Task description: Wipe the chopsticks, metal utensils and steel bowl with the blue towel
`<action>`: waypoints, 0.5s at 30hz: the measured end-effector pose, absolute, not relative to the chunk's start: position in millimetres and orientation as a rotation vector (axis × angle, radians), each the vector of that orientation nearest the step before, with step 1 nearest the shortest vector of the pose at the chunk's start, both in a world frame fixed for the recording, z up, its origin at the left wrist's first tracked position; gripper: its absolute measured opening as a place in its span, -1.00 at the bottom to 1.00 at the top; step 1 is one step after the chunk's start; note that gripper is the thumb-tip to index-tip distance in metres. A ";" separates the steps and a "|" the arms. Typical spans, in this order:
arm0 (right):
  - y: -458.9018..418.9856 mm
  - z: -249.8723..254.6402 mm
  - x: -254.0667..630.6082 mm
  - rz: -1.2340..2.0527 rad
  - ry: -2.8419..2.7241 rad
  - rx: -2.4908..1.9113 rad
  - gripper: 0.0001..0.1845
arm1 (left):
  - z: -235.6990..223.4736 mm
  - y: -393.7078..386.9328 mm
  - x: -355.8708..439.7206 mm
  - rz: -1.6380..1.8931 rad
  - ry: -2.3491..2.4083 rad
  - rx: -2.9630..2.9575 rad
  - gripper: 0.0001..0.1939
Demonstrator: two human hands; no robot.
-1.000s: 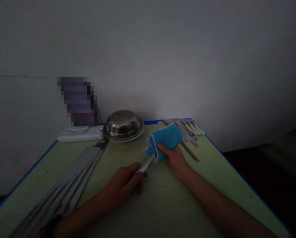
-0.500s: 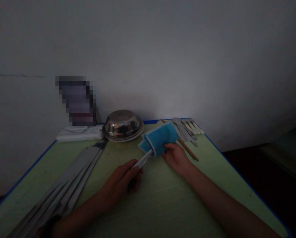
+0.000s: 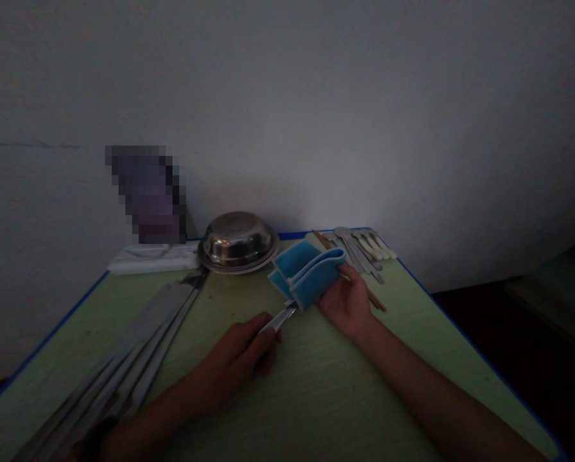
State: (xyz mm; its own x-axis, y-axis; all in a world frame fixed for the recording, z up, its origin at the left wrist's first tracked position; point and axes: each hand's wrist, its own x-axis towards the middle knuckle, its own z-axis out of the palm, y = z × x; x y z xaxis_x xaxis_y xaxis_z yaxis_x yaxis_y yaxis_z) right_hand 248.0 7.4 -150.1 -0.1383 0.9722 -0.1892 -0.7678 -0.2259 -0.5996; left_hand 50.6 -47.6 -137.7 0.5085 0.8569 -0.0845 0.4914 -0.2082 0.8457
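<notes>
My left hand (image 3: 251, 346) is closed around the pale handle of a utensil (image 3: 278, 319). The utensil points away to the right, and its far end is hidden in a folded blue cloth (image 3: 311, 277), so its kind does not show. My right hand (image 3: 348, 300) grips that cloth from its right side, thumb on top and fingers under it. Both hands are above the middle of the green table (image 3: 316, 391). Just behind my right hand lie wooden chopsticks (image 3: 375, 300), partly covered by the hand and cloth.
Spoons and other metal cutlery (image 3: 357, 250), with white-handled pieces (image 3: 377, 246), lie at the back right. An upturned steel bowl (image 3: 239, 239) sits at the back. Long grey flat pieces (image 3: 128, 346) stretch along the left. Behind them are a white object (image 3: 155, 258) and a blurred-out upright item (image 3: 147, 192).
My right hand has turned palm-up and the cloth has tilted, showing its folded edge on top. The utensil's handle has dipped slightly, with a bit more shiny metal visible by the cloth.
</notes>
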 end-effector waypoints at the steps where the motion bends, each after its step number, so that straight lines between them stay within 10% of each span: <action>1: 6.5 -148.0 247.8 1.699 -0.435 -0.651 -0.78 | -138.2 -47.6 50.7 0.512 1.131 1.885 -0.67; 15: 7.2 -163.4 242.3 1.609 -0.540 -0.786 -0.65 | -138.3 -47.0 53.2 0.441 1.086 1.939 -0.75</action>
State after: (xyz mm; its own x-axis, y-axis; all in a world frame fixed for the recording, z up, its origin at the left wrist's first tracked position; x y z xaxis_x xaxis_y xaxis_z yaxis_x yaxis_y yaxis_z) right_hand 242.3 7.2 -163.4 -0.0667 0.9790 -0.1928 -0.6646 -0.1877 -0.7232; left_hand 53.2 -47.0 -138.3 0.5611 0.8223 -0.0948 0.5235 -0.2637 0.8102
